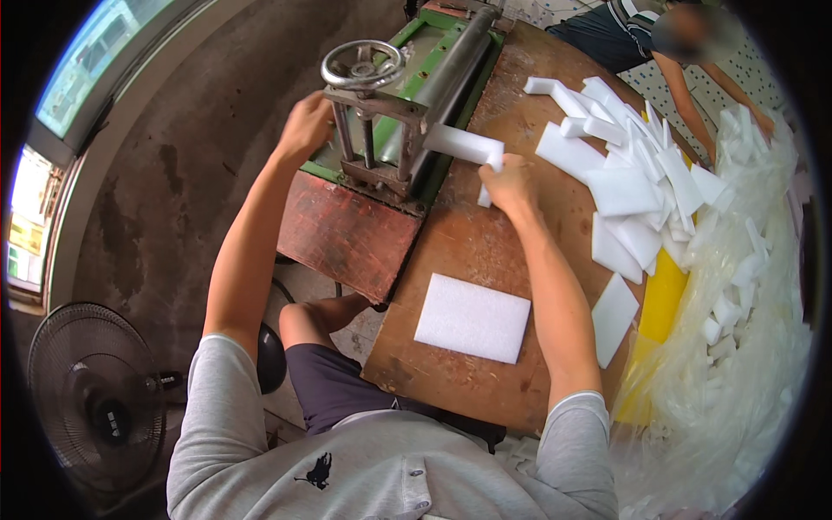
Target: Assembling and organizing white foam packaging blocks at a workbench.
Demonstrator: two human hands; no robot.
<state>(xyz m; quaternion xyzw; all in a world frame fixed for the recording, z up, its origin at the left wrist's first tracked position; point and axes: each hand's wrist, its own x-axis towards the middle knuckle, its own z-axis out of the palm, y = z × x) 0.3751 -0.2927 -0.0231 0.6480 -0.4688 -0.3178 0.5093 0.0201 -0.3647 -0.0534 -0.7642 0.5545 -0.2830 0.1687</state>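
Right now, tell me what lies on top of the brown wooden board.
On the brown wooden board lie a flat white foam sheet and a heap of bent white foam pieces. The right hand holds a foam strip at the green roller machine. The board under the heap is hidden.

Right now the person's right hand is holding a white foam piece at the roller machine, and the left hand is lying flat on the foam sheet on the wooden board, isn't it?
Not quite. The head view shows the left hand up at the green roller machine, beside its handwheel, not on the foam sheet, which lies untouched on the wooden board. The right hand does hold a white foam piece.
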